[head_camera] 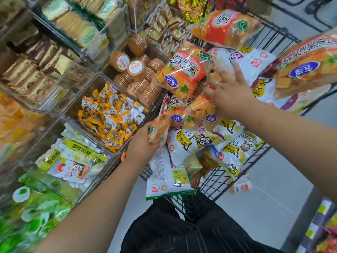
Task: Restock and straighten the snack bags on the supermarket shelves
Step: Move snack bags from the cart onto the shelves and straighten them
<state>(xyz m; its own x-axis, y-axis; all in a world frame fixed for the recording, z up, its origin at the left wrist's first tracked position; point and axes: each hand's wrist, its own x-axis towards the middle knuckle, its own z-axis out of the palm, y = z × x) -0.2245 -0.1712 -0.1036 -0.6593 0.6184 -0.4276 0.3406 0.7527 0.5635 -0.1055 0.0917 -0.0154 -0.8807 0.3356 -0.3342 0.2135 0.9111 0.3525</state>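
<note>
Orange snack bags and white snack bags lie piled on a black wire rack [242, 167]. My left hand [144, 143] grips the lower end of one orange bag [160, 126] at the rack's left edge. My right hand [228, 90] reaches into the pile, its fingers spread over an orange bag [200, 106] and a white bag [249, 61]; I cannot tell whether it grips either. Another orange bag [182, 73] leans upright behind it. A white bag [167, 178] hangs over the rack's front edge.
Clear acrylic bins [102, 77] on the left hold round biscuit stacks [138, 75], small orange candy packs [109, 117], yellow-white packs [73, 157] and green jellies [31, 212]. More orange bags [308, 64] fill the upper right. Grey floor [269, 194] lies to the right.
</note>
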